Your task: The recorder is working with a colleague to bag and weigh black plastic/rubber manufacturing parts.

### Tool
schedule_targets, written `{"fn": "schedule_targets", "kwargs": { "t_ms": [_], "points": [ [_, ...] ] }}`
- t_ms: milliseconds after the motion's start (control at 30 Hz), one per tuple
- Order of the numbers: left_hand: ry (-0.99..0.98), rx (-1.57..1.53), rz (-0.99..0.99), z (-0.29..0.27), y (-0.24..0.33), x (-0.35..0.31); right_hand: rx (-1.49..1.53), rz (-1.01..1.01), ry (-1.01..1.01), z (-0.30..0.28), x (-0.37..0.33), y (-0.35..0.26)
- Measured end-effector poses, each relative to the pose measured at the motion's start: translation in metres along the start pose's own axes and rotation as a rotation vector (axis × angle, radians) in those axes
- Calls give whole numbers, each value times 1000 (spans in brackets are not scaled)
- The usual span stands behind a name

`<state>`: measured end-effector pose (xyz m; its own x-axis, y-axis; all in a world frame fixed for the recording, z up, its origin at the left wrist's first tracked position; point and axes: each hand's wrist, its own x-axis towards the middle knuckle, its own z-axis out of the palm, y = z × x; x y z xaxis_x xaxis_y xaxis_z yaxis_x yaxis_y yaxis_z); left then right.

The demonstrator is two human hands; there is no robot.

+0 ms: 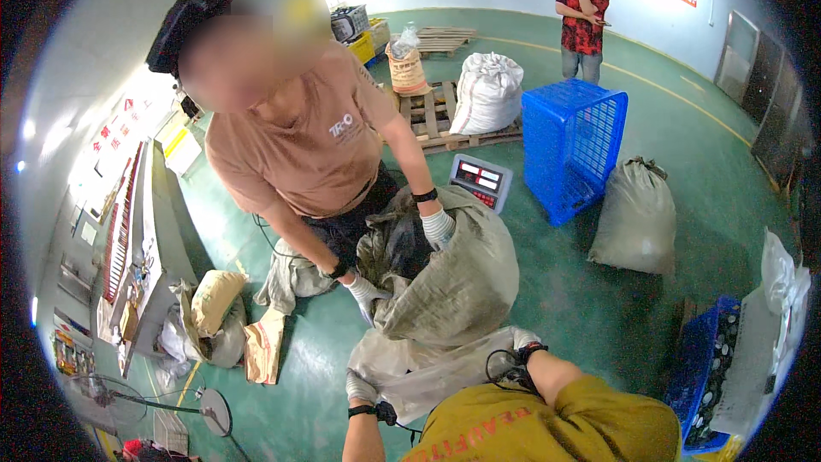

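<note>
Both hands grip a clear plastic bag (445, 368): left hand (360, 387) closed on its left edge, right hand (523, 340) on its right. Just beyond them, a co-worker's gloved hands (438, 227) hold open a grey sack (453, 278). Farther off stands a blue crate (571, 145).

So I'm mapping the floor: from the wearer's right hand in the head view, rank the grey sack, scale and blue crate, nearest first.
From the right hand:
1. Grey sack, just above it.
2. Scale, behind the sack.
3. Blue crate, farther back, right.
</note>
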<state>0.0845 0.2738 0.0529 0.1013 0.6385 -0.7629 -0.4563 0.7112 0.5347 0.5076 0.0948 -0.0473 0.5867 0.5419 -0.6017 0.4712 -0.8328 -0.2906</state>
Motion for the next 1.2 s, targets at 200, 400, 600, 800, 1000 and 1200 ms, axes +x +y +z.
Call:
{"fn": "schedule_targets", "kwargs": {
  "t_ms": [200,400,600,800,1000,1200],
  "points": [
    [74,52,38,-35,-6,32,-62,-33,-36,-9,-7,-6],
    [-24,21,52,-29,-9,28,-87,-35,-46,-9,-8,-1],
    [-89,-77,90,-12,-11,11,-109,-47,-56,-8,-9,1],
    [-164,-107,140,-28,-11,19,-109,-4,-102,-20,-20,-12],
    [-151,-86,141,-7,-12,5,-64,-149,-144,-43,-37,-13],
    [-25,-113,135,-15,-13,5,-117,-67,-92,-44,-35,-31]
  ]
}}
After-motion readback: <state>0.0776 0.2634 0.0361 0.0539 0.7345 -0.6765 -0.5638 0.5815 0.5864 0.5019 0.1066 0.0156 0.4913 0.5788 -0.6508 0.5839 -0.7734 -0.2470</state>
